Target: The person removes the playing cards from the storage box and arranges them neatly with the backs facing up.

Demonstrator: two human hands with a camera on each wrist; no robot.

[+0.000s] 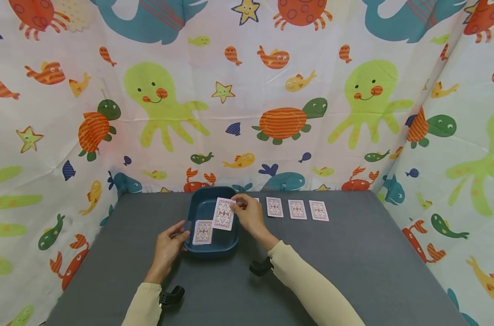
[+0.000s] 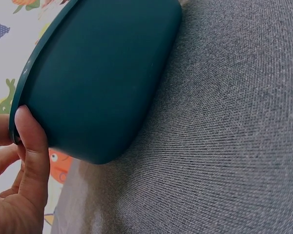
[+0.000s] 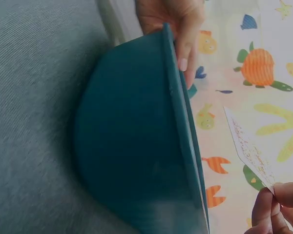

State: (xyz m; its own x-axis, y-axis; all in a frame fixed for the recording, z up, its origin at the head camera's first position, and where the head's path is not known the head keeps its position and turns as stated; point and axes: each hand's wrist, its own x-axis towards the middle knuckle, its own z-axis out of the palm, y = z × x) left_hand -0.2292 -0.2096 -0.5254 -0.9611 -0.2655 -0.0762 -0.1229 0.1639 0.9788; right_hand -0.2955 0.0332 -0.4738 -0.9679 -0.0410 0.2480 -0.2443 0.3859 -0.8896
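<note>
The left hand [image 1: 169,242] pinches the left rim of a teal, rounded rectangular plastic tub [image 1: 223,241]. Over the tub, a white, patterned rectangular paper card [image 1: 222,214], long axis running roughly near to far, extends left from the nearer right hand [image 1: 250,213], which pinches its edge.

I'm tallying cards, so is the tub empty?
Not empty: in the head view, at least one card lies inside the tub.

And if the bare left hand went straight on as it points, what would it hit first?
The dark teal, rounded-rectangular plastic-looking tub, whose rim the left hand pinches. Past that wall, perhaps the white-edged, patterned rectangular card lying inside, though height is unclear.
</note>
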